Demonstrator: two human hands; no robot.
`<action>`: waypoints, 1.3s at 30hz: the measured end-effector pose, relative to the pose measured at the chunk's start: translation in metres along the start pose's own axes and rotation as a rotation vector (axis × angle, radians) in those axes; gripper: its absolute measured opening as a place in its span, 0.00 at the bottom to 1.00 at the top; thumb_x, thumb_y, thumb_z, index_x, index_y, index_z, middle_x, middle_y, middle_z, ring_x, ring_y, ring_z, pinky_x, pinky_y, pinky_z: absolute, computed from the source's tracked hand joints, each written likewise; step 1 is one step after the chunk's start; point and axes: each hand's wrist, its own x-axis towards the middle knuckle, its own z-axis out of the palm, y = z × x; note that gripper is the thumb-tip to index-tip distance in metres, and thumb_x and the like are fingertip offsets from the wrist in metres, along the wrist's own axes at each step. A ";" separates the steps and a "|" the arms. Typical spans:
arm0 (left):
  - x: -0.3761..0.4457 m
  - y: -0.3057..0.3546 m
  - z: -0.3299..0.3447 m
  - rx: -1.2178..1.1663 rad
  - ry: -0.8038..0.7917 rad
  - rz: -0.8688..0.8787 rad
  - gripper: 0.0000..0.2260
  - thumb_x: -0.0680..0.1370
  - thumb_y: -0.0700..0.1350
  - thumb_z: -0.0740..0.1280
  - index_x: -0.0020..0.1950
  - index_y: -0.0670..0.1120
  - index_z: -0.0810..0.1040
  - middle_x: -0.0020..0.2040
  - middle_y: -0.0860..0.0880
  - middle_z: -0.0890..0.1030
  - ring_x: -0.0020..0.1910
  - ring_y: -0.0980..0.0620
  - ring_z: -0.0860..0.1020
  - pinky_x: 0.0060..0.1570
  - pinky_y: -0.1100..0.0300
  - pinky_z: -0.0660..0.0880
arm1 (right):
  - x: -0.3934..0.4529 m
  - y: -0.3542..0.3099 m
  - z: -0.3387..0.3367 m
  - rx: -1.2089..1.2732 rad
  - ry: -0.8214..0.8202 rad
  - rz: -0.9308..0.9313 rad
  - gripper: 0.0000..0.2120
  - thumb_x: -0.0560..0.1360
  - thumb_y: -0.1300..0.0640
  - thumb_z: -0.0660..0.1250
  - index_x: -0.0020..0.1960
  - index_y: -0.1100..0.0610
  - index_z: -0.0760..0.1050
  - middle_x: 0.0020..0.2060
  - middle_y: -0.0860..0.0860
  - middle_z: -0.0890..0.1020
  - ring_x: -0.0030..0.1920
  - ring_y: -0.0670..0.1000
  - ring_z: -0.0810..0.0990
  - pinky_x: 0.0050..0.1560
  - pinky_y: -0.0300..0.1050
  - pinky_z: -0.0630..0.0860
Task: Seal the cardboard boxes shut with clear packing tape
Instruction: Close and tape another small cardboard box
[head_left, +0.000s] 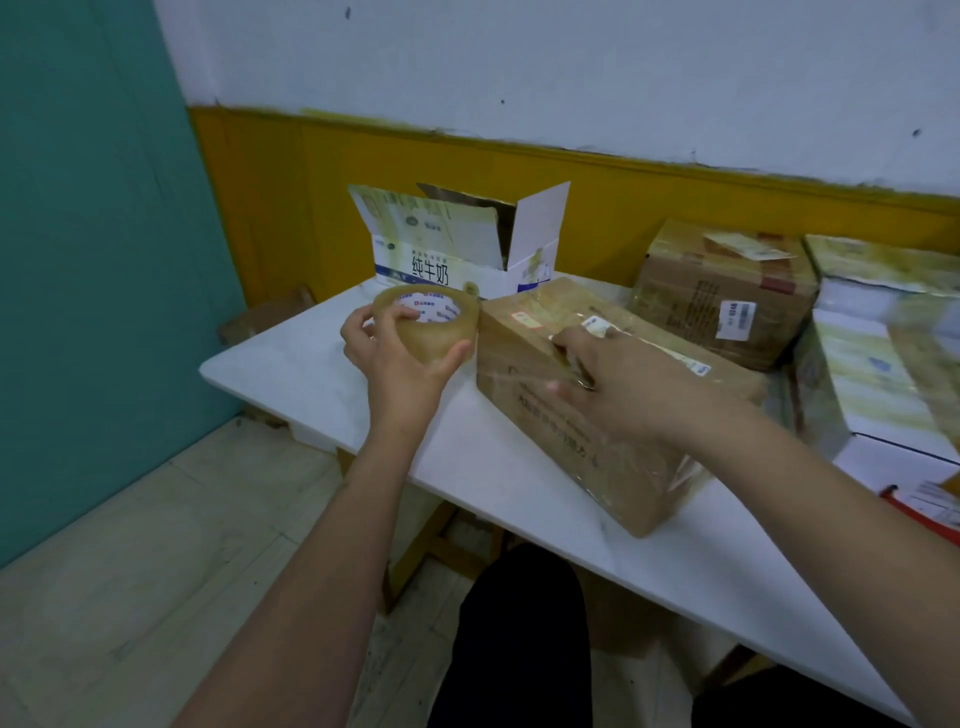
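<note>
A long brown cardboard box (623, 467) lies on the white table (322, 374), its flaps down and shiny clear tape over its top and near side. My right hand (613, 379) lies flat on the box's top near edge, fingers spread and pressing on the tape. My left hand (395, 358) grips a big roll of clear packing tape (431, 322) just left of the box's far end, fingers inside the core and thumb on the outer face. A stretch of tape seems to run from the roll onto the box.
A white milk carton box (467, 249) with open flaps stands behind the roll. A taped brown box (727, 296) and white taped boxes (883, 353) crowd the right side. A wooden stool (270, 312) stands left of the table. My dark-trousered knees (519, 649) are below the table edge.
</note>
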 end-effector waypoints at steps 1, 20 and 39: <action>0.003 0.001 0.001 0.002 -0.006 -0.019 0.28 0.66 0.52 0.83 0.60 0.51 0.75 0.70 0.48 0.61 0.69 0.50 0.61 0.50 0.86 0.60 | -0.002 0.001 -0.001 0.004 -0.008 -0.016 0.23 0.82 0.43 0.59 0.73 0.52 0.63 0.59 0.54 0.75 0.61 0.58 0.73 0.52 0.46 0.67; -0.026 0.001 -0.055 0.038 -0.101 0.278 0.20 0.73 0.46 0.73 0.58 0.40 0.68 0.75 0.39 0.56 0.77 0.50 0.52 0.66 0.80 0.55 | 0.000 -0.025 -0.014 -0.262 0.041 -0.076 0.29 0.75 0.28 0.55 0.60 0.51 0.68 0.54 0.50 0.74 0.52 0.52 0.74 0.47 0.49 0.72; 0.004 -0.005 -0.065 0.084 -0.292 0.161 0.19 0.67 0.51 0.82 0.46 0.47 0.75 0.70 0.52 0.72 0.69 0.57 0.68 0.65 0.67 0.66 | 0.014 -0.046 0.013 -0.308 0.029 -0.148 0.34 0.80 0.36 0.44 0.74 0.57 0.64 0.69 0.55 0.72 0.66 0.57 0.71 0.61 0.51 0.72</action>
